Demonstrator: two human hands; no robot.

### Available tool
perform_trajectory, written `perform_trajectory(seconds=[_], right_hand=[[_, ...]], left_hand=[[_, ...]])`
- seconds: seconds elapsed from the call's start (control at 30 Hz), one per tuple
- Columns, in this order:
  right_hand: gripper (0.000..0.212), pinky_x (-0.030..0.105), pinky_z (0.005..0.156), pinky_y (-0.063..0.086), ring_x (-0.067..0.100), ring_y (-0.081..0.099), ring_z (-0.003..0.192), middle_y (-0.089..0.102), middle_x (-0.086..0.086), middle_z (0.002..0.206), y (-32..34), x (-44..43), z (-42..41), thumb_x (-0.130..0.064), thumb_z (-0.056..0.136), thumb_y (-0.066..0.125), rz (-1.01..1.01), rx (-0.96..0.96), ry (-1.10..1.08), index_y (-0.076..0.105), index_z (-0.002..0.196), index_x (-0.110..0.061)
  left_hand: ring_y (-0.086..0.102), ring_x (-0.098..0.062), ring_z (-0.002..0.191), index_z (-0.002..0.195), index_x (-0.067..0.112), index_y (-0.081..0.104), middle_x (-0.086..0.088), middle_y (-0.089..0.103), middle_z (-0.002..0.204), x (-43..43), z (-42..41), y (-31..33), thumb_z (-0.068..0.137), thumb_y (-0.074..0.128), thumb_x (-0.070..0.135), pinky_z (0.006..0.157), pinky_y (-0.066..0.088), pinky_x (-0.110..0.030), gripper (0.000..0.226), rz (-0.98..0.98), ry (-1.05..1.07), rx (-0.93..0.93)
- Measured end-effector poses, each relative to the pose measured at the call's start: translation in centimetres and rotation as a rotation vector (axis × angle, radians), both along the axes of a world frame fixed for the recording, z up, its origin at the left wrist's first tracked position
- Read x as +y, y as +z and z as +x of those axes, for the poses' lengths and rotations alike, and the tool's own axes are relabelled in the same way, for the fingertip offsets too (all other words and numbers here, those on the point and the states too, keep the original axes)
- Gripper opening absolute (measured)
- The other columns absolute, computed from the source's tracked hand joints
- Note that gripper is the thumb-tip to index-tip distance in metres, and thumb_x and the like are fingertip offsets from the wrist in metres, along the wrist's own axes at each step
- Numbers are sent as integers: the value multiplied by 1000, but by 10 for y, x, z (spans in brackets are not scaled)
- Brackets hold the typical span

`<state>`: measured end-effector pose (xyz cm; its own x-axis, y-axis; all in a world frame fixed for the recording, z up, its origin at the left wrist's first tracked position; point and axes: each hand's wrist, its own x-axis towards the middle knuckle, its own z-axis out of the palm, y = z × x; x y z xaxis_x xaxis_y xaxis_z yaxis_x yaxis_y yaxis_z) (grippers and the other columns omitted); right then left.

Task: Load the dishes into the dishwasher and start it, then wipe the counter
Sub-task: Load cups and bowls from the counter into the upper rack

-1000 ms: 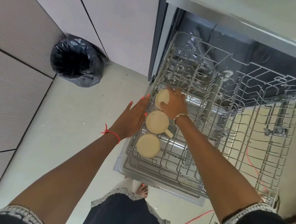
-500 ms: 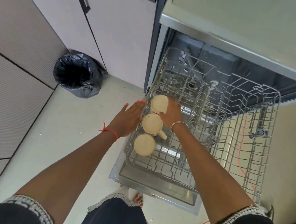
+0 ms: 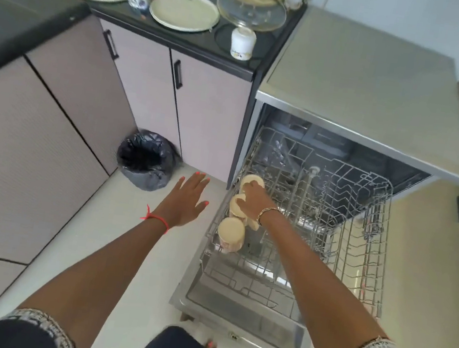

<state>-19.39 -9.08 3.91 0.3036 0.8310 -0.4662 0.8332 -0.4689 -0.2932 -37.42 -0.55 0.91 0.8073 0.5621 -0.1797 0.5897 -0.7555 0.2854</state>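
Our right hand point(image 3: 254, 206) is gripping a smooth cream mug point(image 3: 254, 180) in the wire rack point(image 3: 387, 203); our left hand point(image 3: 188, 200) is hovering, fingers spread.

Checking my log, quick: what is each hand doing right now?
Left hand: open, fingers spread, holding nothing.
Right hand: on the middle cream mug; grip cannot be told.
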Motion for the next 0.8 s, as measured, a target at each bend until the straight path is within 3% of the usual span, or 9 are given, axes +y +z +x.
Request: perform_trajectory(seconds=[0.3, 0.8], right_hand=[[36, 41, 97, 41, 30, 44, 118, 40, 15, 128, 45, 36, -53, -21, 97, 42, 70, -54, 90, 45, 125, 1], [43, 40, 105, 36, 28, 38, 127, 33, 13, 138, 74, 211, -100, -27, 98, 41, 204, -120, 2, 40, 133, -2]], left_hand=[[1, -21, 146, 147, 6, 20, -7, 9, 157, 32, -56, 27, 99, 41, 29, 117, 0, -39, 58, 27, 43, -74], [0, -18, 146, 146, 9, 24, -4, 11, 157, 237, -110, 64, 98, 42, 28, 117, 1, -39, 54, 120, 11, -95]])
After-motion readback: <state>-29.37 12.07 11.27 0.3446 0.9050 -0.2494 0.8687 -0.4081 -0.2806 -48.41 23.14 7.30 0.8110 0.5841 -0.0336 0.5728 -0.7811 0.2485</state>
